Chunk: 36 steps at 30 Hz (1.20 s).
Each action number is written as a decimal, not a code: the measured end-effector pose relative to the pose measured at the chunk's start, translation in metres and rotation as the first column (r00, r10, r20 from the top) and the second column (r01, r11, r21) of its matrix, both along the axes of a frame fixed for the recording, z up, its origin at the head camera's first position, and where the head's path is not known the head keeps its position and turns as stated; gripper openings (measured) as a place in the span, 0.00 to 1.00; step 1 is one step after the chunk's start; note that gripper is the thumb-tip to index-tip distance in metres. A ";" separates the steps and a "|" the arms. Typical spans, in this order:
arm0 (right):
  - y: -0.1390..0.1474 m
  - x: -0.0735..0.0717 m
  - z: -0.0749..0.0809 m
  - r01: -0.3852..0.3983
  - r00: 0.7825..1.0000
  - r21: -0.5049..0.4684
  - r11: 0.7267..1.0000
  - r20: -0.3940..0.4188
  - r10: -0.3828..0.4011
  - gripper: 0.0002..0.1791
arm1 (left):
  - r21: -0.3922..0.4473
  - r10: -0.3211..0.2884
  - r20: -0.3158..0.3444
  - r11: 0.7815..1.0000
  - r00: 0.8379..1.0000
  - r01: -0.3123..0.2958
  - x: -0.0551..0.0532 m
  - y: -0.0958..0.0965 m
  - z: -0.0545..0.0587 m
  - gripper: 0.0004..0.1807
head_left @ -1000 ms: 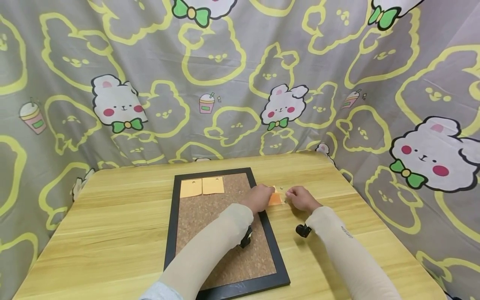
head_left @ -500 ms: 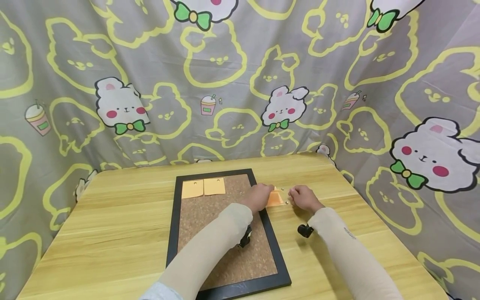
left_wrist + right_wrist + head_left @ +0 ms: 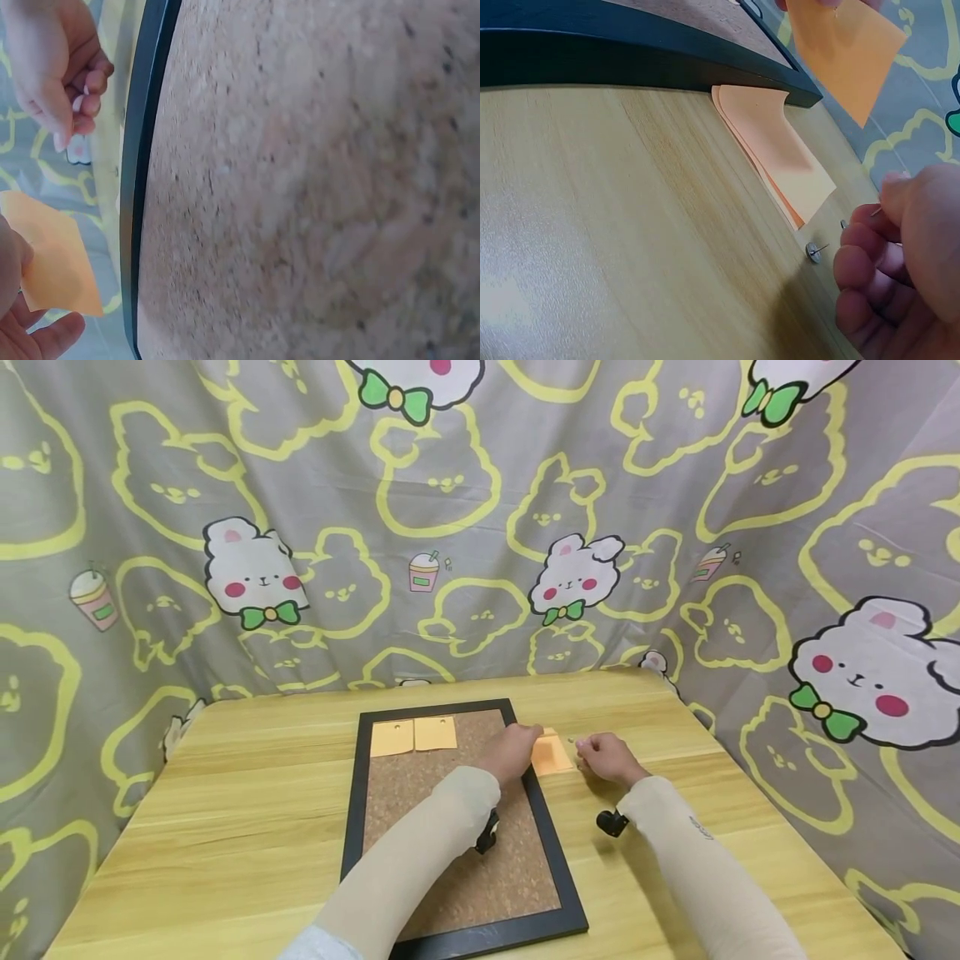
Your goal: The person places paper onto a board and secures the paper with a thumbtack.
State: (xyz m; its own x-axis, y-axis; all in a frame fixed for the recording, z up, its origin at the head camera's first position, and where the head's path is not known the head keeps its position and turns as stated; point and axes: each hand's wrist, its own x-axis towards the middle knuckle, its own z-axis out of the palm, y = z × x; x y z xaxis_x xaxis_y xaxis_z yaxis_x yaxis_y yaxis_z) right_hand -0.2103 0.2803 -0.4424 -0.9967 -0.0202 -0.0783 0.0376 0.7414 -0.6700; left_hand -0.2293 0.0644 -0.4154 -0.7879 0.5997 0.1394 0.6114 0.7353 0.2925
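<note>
My left hand [image 3: 512,752] is over the right edge of the black-framed corkboard [image 3: 517,860]. It pinches an orange sticky note [image 3: 847,56], which hangs by its upper edge in the right wrist view. Below lies a stack of orange notes [image 3: 769,142] on the table, touching the frame. My right hand [image 3: 609,758] is right of the stack, fingers curled; between thumb and forefinger it pinches a thumbtack [image 3: 876,212], only its thin pin showing. Another thumbtack [image 3: 814,253] lies point-out on the table, near the stack's corner.
Two orange notes, a left one [image 3: 392,739] and a right one [image 3: 436,734], are tacked side by side at the board's upper left. The wooden table [image 3: 225,827] extends around the board. A patterned curtain [image 3: 315,485] hangs behind and at the sides.
My left hand has drawn slightly left, lifting a note away from the stack, which now shows more fully. My right hand stays almost in place. The head view has shifted a little.
</note>
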 end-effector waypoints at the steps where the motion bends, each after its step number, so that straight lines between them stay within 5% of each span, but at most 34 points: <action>1: 0.000 0.000 0.000 0.000 1.000 -0.009 1.000 0.008 0.000 0.23 | 0.006 0.001 -0.003 1.000 1.000 -0.001 -0.001 -0.001 0.000 0.12; 10: 0.001 -0.002 0.000 -0.020 0.998 -0.080 0.997 0.058 0.025 0.21 | -0.039 0.007 -0.133 0.999 0.991 -0.013 -0.004 -0.010 0.002 0.12; 19: -0.002 -0.002 0.001 -0.042 0.999 -0.059 0.997 0.021 0.043 0.18 | -0.034 0.040 -0.090 0.999 0.995 -0.043 -0.006 -0.018 -0.002 0.10; 26: -0.005 -0.004 -0.002 0.012 1.000 -0.113 0.994 0.002 -0.012 0.13 | -0.022 0.036 -0.073 0.999 0.997 -0.038 -0.002 -0.029 -0.001 0.12; 36: -0.010 -0.004 -0.005 0.023 1.000 -0.163 0.986 0.000 -0.023 0.09 | -0.080 0.063 -0.117 0.994 0.991 -0.072 -0.006 -0.035 -0.004 0.12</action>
